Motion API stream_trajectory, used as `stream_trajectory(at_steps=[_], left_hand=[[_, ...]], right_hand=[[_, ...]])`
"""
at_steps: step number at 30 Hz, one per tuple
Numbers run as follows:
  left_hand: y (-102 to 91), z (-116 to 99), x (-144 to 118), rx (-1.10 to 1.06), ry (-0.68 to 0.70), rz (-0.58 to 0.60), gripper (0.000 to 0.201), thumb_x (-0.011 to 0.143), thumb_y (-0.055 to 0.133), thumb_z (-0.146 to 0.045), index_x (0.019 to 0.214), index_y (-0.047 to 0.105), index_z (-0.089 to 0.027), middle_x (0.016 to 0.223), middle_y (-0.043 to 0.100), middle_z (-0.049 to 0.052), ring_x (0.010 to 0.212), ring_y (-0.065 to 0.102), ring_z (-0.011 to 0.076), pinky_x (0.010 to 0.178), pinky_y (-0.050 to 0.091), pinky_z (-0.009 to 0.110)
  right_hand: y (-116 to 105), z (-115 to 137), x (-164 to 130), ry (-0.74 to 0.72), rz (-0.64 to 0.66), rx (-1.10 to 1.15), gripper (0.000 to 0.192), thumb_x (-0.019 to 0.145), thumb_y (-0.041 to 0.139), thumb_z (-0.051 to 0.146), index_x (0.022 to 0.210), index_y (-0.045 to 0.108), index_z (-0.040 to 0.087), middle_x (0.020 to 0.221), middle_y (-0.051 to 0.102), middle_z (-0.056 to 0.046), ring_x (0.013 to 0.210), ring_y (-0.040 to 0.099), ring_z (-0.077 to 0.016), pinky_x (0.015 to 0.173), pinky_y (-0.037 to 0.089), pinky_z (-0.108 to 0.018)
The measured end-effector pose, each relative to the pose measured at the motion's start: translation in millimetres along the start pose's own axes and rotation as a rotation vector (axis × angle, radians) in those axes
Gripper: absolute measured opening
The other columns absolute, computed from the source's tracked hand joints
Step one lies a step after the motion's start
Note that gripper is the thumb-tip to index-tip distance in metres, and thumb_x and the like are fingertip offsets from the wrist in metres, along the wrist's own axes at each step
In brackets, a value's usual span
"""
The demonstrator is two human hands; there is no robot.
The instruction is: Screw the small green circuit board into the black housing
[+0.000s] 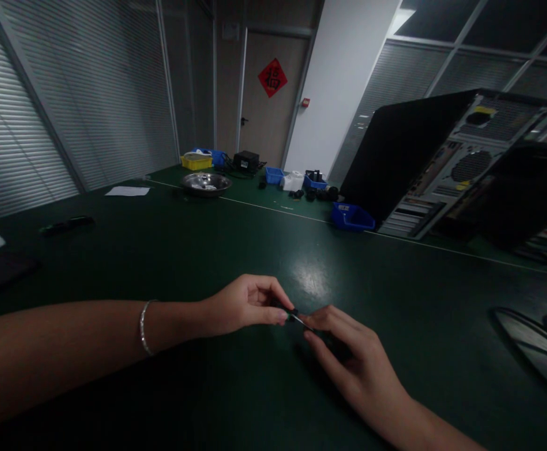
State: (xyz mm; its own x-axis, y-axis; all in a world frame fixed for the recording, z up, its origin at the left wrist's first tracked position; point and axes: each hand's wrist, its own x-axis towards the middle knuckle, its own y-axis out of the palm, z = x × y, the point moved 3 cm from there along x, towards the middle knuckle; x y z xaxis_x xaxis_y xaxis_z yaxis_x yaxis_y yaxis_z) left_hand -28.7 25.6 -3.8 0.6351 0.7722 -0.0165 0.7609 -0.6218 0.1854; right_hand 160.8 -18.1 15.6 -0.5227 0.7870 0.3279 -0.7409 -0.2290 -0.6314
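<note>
My left hand (245, 307), with a thin bracelet (144, 326) on the wrist, pinches the dark handle end of a small screwdriver (293, 314) just above the green table (208, 250). My right hand (348, 357) meets it from the right, with its fingertips on the thin metal shaft. Something small and dark sits under the right hand's fingers, and I cannot make out what it is.
Two computer cases (442, 156) lie on their sides at the back right, beside a blue bin (351, 217). Farther back are a metal bowl (206, 183), a yellow bin (196, 162), more blue bins and a sheet of paper (127, 191). Cables (536, 338) lie at the right edge.
</note>
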Motion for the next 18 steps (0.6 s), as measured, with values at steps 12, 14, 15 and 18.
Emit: stream_trajectory(at_steps=[12,14,15,18], left_hand=[[-4.6,1.3,0.0,-0.004,-0.069,0.038,0.018,0.074,0.073,-0.013,0.092,0.07,-0.012,0.08,0.07,0.003,0.072,0.066,0.0092,0.071,0.05,0.021],[-5.1,1.2,0.5,-0.009,-0.076,0.051,0.019,0.073,0.074,-0.015,0.091,0.07,-0.011,0.08,0.071,0.003,0.072,0.066,0.0094,0.07,0.05,0.021],[-5.3,1.2,0.8,-0.01,-0.079,0.063,0.019,0.073,0.074,-0.016,0.091,0.07,-0.011,0.08,0.071,0.004,0.072,0.066,0.0097,0.069,0.05,0.021],[-5.2,1.1,1.1,-0.003,-0.094,0.095,0.02,0.073,0.075,-0.019,0.092,0.07,-0.012,0.08,0.071,0.004,0.073,0.066,0.011,0.069,0.05,0.023]], right_hand=[[0.5,-1.3,-1.0,-0.027,0.045,0.031,0.016,0.091,0.053,0.014,0.1,0.063,0.022,0.09,0.062,-0.003,0.081,0.06,-0.015,0.07,0.048,-0.027],[0.7,-2.1,-1.3,-0.03,0.048,0.031,0.016,0.091,0.053,0.015,0.1,0.063,0.022,0.09,0.062,-0.003,0.081,0.06,-0.0149,0.069,0.048,-0.027],[1.0,-2.3,-1.4,-0.033,0.053,0.03,0.015,0.091,0.053,0.015,0.1,0.063,0.022,0.09,0.062,-0.003,0.081,0.061,-0.015,0.069,0.048,-0.027],[2.4,-1.0,-1.7,-0.03,0.065,0.014,0.014,0.091,0.053,0.016,0.099,0.063,0.021,0.09,0.062,-0.004,0.081,0.061,-0.0156,0.07,0.049,-0.027]])
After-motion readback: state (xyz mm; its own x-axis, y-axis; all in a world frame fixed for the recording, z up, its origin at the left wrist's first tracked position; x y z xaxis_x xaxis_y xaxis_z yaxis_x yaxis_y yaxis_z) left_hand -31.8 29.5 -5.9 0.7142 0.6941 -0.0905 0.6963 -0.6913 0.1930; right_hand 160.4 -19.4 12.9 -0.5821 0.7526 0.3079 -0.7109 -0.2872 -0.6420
